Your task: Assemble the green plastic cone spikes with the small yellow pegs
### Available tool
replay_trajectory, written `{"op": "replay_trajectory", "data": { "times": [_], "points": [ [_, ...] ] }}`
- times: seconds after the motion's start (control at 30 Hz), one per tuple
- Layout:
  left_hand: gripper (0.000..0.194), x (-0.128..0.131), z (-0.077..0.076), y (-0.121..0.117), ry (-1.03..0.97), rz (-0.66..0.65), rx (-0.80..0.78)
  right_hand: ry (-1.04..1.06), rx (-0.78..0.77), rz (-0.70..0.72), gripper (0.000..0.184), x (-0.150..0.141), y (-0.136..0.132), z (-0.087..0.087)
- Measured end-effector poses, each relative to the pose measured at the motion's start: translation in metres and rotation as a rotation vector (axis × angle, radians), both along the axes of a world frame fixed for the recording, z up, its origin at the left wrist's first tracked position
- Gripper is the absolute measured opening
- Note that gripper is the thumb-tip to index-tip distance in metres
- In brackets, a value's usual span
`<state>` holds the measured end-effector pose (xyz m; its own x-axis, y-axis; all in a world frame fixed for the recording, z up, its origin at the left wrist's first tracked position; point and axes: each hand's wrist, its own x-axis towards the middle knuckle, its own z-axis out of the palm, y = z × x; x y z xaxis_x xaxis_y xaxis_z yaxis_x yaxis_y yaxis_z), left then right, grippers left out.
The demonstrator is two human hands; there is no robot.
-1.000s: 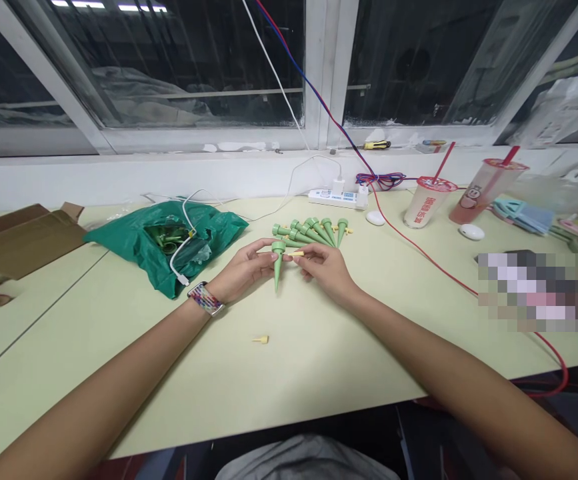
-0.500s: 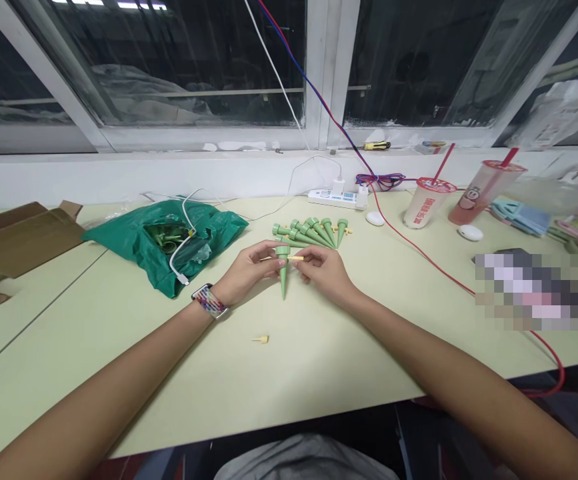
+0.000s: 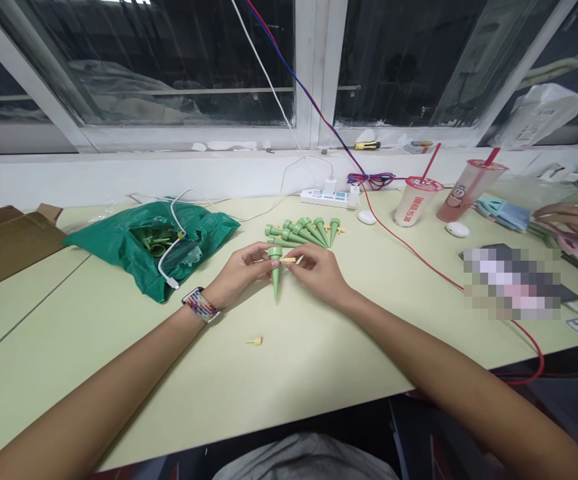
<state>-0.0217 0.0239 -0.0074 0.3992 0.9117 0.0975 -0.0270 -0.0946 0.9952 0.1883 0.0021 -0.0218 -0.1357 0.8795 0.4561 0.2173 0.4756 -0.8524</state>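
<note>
My left hand (image 3: 239, 273) pinches a green plant watering spike (image 3: 275, 281) just under its wide cap, its tip pointing down above the table. Between the thumb and fingers of my right hand (image 3: 321, 272) is a small yellow valve pin (image 3: 287, 259), lying sideways with its inner end at the spike's side below the cap. How deep it sits in the spike I cannot tell. Another yellow valve pin (image 3: 255, 341) lies on the table nearer to me. Behind my hands several green watering spikes (image 3: 305, 231) lie fanned out, some with yellow pins showing.
A torn green plastic bag (image 3: 203, 233) with green parts inside lies left, a white cable across it. Farther left is a cardboard box (image 3: 13, 247). A power strip (image 3: 326, 197), two drink cups (image 3: 413, 203) and a red cable (image 3: 403, 239) are behind and right. Another person's hand (image 3: 571, 217) shows at right.
The yellow valve pin in my right hand has come closer to the spike and now meets its side. Another person's hand has appeared at the right edge. The view has shifted slightly.
</note>
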Motion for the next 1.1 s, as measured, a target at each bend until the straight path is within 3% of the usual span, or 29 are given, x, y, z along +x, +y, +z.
{"op": "replay_trajectory", "data": {
  "times": [0.13, 0.33, 0.43, 0.8, 1.1],
  "points": [
    [0.034, -0.0013, -0.0027, 0.0029, -0.031, -0.017, -0.021, -0.074, 0.054, 0.027, 0.014, 0.0014, -0.0006, 0.0013],
    [0.042, 0.0005, -0.0008, -0.0010, -0.062, -0.033, -0.046, 0.105, -0.208, 0.056, 0.017, -0.0020, 0.0007, -0.0040],
    [0.042, 0.0016, 0.0020, -0.0038, -0.044, -0.029, -0.028, 0.104, -0.261, 0.065, 0.014, -0.0032, 0.0000, -0.0050],
    [0.049, -0.0005, -0.0012, -0.0017, -0.002, -0.036, -0.007, 0.011, -0.149, 0.008, 0.011, -0.0028, -0.0031, 0.0004],
    [0.046, -0.0048, -0.0008, -0.0019, 0.014, -0.048, -0.015, 0.187, -0.260, 0.049, 0.021, -0.0061, 0.0025, -0.0042]
  ]
}}
